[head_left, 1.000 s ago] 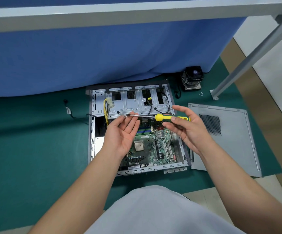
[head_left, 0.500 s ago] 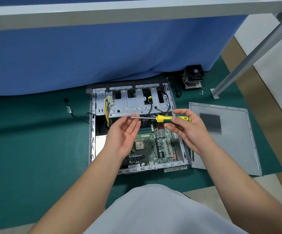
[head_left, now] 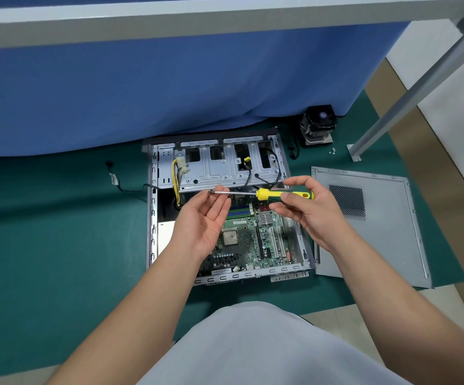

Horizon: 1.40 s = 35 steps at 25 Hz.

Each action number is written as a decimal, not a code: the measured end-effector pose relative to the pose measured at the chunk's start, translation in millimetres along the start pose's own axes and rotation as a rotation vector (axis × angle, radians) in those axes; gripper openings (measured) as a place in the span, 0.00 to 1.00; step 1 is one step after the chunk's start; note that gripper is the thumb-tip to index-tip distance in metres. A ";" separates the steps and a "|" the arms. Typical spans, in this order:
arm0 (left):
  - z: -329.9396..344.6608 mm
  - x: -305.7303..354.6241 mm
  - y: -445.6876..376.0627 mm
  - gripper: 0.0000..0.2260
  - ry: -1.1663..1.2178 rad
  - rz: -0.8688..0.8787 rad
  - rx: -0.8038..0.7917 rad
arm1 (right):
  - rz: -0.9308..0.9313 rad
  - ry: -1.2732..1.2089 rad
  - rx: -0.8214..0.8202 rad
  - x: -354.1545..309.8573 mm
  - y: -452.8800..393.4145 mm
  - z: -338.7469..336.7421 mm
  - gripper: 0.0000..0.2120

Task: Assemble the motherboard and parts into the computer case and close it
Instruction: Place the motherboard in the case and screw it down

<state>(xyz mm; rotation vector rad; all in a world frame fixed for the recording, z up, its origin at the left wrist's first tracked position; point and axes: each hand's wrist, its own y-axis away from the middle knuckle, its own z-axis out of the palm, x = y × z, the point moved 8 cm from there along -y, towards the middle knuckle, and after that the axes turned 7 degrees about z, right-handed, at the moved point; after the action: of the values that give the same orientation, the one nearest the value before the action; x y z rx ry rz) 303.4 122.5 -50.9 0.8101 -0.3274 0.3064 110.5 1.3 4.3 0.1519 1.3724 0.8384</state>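
An open grey computer case (head_left: pixel 153 218) lies on the green mat, with a green motherboard (head_left: pixel 250 243) inside its near half and a metal drive cage (head_left: pixel 219 168) at the far end. My right hand (head_left: pixel 305 212) grips the yellow and green handle of a screwdriver (head_left: pixel 269 194), held level above the case with its shaft pointing left. My left hand (head_left: pixel 205 218) is palm up, fingers nearly straight, fingertips at the screwdriver's tip. Whether a screw sits at the tip cannot be made out.
The grey side panel (head_left: pixel 383 234) lies flat to the right of the case. A black CPU cooler (head_left: pixel 318 126) stands at the back right, with small screws (head_left: pixel 332 151) beside it. A blue cloth (head_left: pixel 169 87) hangs behind. A metal table leg (head_left: pixel 408 93) slants at the right.
Both hands have stayed over the case. The left fingertips have shifted slightly along the shaft toward the screwdriver tip; the right hand keeps its grip on the handle.
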 end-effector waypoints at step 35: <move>-31.0 43.3 -23.0 0.25 -2.240 0.842 -0.274 | -0.164 0.822 0.051 -24.8 15.5 -36.2 0.13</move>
<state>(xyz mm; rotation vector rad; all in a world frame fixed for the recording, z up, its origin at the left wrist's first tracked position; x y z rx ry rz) 356.8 136.8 -68.6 0.3447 -2.7649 -0.0310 72.1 -15.9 24.1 -0.2999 2.1387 0.7531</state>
